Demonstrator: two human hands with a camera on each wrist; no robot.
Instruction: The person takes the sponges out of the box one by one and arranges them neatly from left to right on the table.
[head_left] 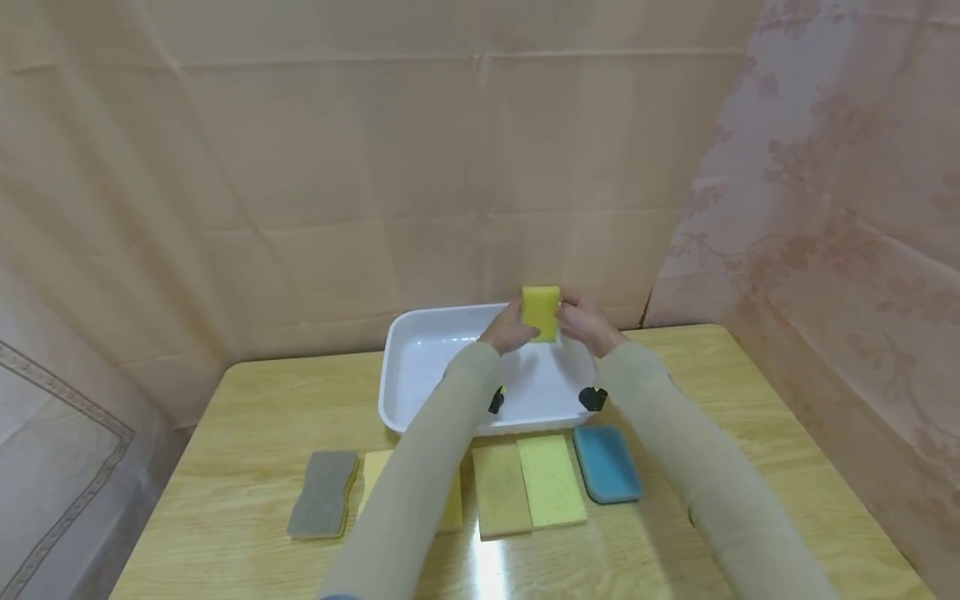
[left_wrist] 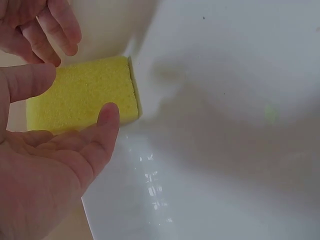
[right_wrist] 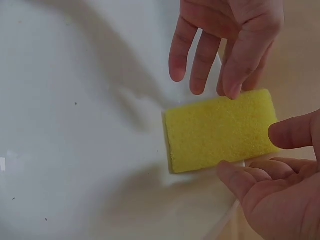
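Head view: a yellow rectangular foam sponge (head_left: 541, 312) is held up between both hands over the far edge of a white rectangular plastic tray (head_left: 408, 379), which sits at 12 o'clock on the wooden bench (head_left: 247, 417). The left hand (head_left: 508, 330) meets the sponge's left edge and the right hand (head_left: 587, 325) its right edge — a two-sided hold that keeps it above the basin, so that anything falling from it would likely land inside, not on the wood.

The sponge stands on end, its long axis running roughly 12 to 6 o'clock in the head view, with a broad face turned toward the person. In the wrist views the fingers look fairly straight, the fingertips (right_wrist: 233, 89) of the left hand touching an edge of the sponge and the right thumb curling near the other; a firm grip cannot be told.

At 6 o'clock from the tray lies a row — a grey wavy scouring pad (head_left: 324, 493), a pale yellow sponge (head_left: 450, 508) partly hidden by a sleeve, a tan flat sponge cloth (head_left: 499, 490), a lime-yellow flat sponge cloth (head_left: 551, 482) and a blue rounded sponge (head_left: 607, 463).
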